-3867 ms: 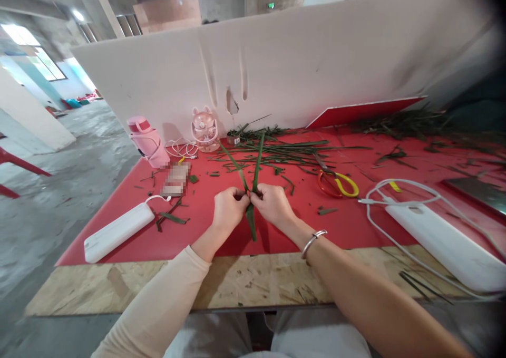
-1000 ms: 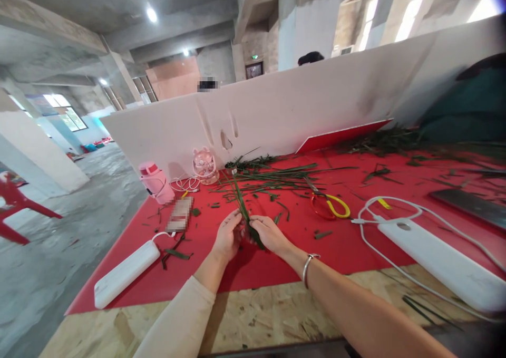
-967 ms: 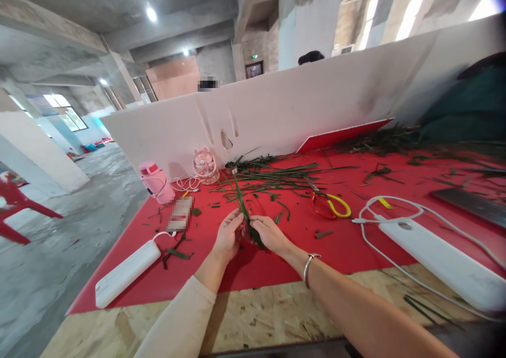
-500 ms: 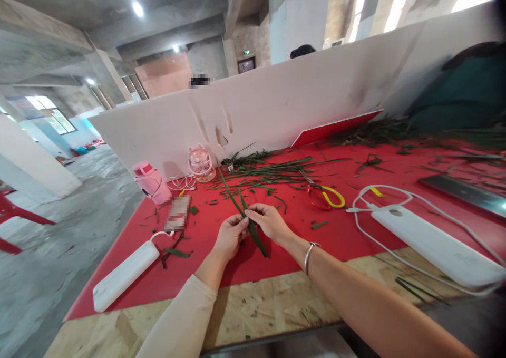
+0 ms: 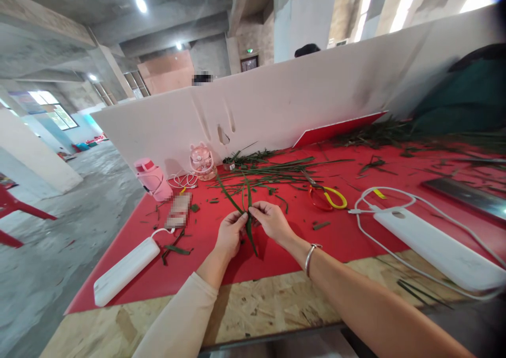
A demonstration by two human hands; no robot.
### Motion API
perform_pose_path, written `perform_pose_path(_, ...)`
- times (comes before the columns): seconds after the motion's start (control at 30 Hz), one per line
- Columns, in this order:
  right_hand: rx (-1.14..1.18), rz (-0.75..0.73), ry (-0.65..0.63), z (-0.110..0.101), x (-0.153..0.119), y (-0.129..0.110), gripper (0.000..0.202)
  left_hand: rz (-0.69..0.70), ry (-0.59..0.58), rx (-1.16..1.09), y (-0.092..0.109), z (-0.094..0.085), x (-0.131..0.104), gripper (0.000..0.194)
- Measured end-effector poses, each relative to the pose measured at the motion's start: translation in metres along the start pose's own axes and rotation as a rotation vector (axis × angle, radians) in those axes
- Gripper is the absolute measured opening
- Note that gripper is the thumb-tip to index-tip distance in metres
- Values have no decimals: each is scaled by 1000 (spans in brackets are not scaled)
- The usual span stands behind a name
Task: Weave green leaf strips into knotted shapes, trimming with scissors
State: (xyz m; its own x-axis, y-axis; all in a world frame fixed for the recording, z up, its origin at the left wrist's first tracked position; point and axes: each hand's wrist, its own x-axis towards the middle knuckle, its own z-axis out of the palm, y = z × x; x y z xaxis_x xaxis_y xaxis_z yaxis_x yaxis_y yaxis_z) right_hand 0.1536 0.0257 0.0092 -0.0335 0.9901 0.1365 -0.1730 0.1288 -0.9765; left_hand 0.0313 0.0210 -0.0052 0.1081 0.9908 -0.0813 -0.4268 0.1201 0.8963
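Note:
Long green leaf strips (image 5: 250, 234) are pinched between my two hands above the red table cover (image 5: 272, 265). My left hand (image 5: 231, 233) is closed on them from the left, thumb on top. From the right, my right hand (image 5: 269, 218) grips the same strips with thumb and fingertips; the fingertips of both hands nearly meet. Two strip ends fan out away from me, and one pointed end hangs toward me. How the strips join is hidden by my fingers. Beyond my hands lies a pile of cut green strips (image 5: 272, 172). Scissors with red and yellow handles (image 5: 334, 198) lie to the right.
At left stand a pink bottle (image 5: 153, 180) and a round pink transparent bottle (image 5: 202, 162). A white power bank (image 5: 126, 271) lies front left, another larger white device (image 5: 438, 247) with a looped cable at right. A white partition (image 5: 269, 105) borders the table's back.
The strips have turned between my fingers: the far ends are spread wider, and the near end has swung left. My hands stay in nearly the same place.

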Motion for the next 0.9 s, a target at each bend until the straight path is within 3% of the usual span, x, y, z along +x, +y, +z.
perform_pose_path(0.27,187,109,-20,4,-3,-1,27,-17,6,-201,2,4,0,28)
perform_pose_path(0.5,-99,55,-109,4,-5,0,23,-7,71,-262,2,3,2,26)
perform_pose_path(0.73,-108,93,-30,1,-4,0,20,-15,-189,-208,-1,0,3,26)
perform_pose_path(0.9,-77,189,-10,-1,-3,0,24,-19,-244,-191,-6,-1,11,21)
